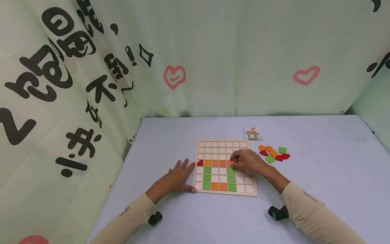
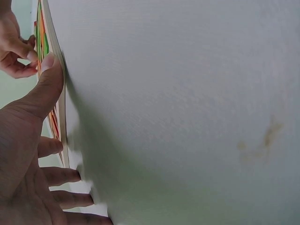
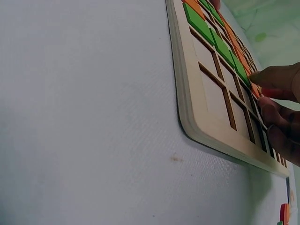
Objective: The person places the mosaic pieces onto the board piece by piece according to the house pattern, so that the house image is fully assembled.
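Note:
A square wooden grid board (image 1: 226, 194) lies on the table, with a row of tiles across its middle: a red piece (image 1: 200, 163) at the left end, then several orange tiles (image 1: 214, 163). Green tiles (image 1: 207, 178) form two columns below. My right hand (image 1: 248, 162) is over the right end of that row, its curled finger and thumb pinching a small red piece (image 3: 277, 94) that the hand mostly hides. My left hand (image 1: 176, 179) rests spread at the board's left edge, its thumb at the near left corner and its index fingertip beside the frame.
Right of the board lie loose pieces: orange discs (image 1: 268, 148), an orange square (image 1: 274, 154), green squares (image 1: 282, 150) and red pieces (image 1: 285, 156). A pattern card (image 1: 252, 133) sits behind the board. Black wrist cameras (image 1: 278, 213) are on both forearms. A printed curtain (image 1: 207, 98) hangs behind the table.

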{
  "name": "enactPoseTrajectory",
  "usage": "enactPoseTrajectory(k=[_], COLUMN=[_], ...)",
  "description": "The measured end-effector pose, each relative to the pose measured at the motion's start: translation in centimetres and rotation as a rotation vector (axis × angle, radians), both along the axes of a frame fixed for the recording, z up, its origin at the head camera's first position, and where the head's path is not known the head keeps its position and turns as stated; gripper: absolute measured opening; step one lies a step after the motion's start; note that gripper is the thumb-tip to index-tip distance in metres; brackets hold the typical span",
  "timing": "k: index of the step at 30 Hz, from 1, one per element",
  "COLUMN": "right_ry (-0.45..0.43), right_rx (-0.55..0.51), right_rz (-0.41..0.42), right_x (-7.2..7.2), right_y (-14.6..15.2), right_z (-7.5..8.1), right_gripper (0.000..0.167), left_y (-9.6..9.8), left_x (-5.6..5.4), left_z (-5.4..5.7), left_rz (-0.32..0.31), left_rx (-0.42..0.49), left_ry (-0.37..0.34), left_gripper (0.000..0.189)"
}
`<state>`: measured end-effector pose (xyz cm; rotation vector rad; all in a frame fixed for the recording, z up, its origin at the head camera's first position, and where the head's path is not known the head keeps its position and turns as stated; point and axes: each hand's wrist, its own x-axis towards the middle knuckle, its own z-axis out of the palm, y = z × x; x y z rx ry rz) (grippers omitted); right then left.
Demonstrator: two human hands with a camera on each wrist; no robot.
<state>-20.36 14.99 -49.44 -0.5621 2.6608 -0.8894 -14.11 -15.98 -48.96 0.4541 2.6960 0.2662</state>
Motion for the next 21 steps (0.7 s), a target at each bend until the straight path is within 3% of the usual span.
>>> enactPoseTrajectory(k=[10, 21], right_ry=[0.035, 0.058], right_rx=[-0.071, -0.051], right_rz=[0.025, -0.088], right_x=[-0.2, -1.4], right_y=[2.9, 8.8], right_z=[0.0, 0.7], right_gripper=[0.023, 0.026], left_y=[-0.1, -0.1], left_x=[-0.1, 0.0], left_z=[-0.2, -0.2], left_rz=[-0.006, -0.012], left_rx=[-0.003, 0.002], left_ry=[0.011, 0.005], left_gripper=[0.105, 0.105])
